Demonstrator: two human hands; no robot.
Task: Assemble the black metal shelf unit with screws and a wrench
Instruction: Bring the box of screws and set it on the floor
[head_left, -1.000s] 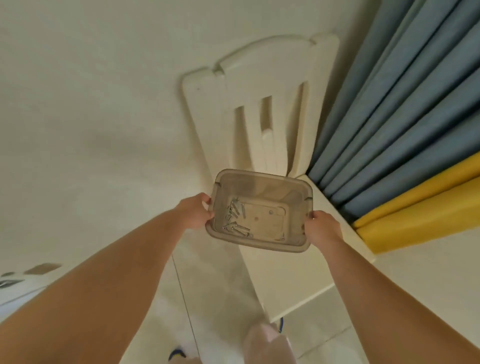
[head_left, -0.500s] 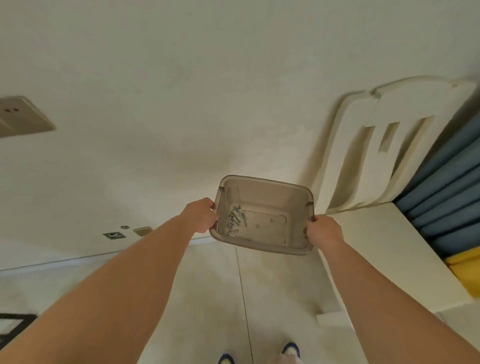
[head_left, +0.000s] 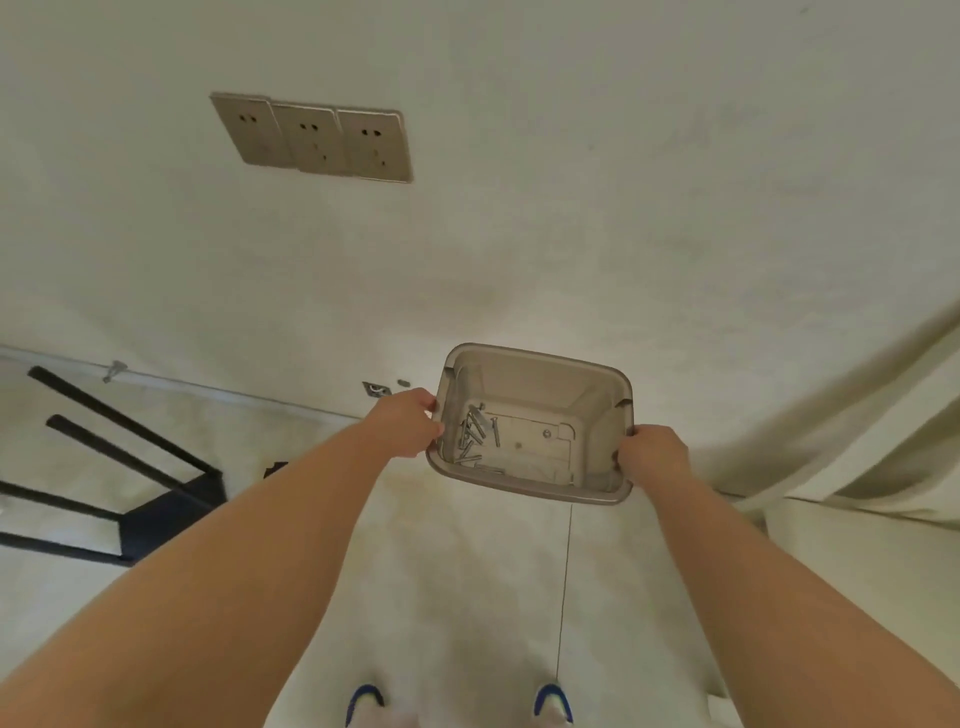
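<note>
Two hands (head_left: 524, 441), translucent rectangular plastic bin (head_left: 535, 488), loose metal screws (head_left: 475, 434)

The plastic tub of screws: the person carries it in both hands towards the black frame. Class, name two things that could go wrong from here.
1. The screws lie loose, bunched at the left end of the open tub; a tilt might spill them.
2. The left hand and right hand each hold only the rim, so either grip could slip.
3. The black frame lies on the floor, a possible trip hazard.
</note>
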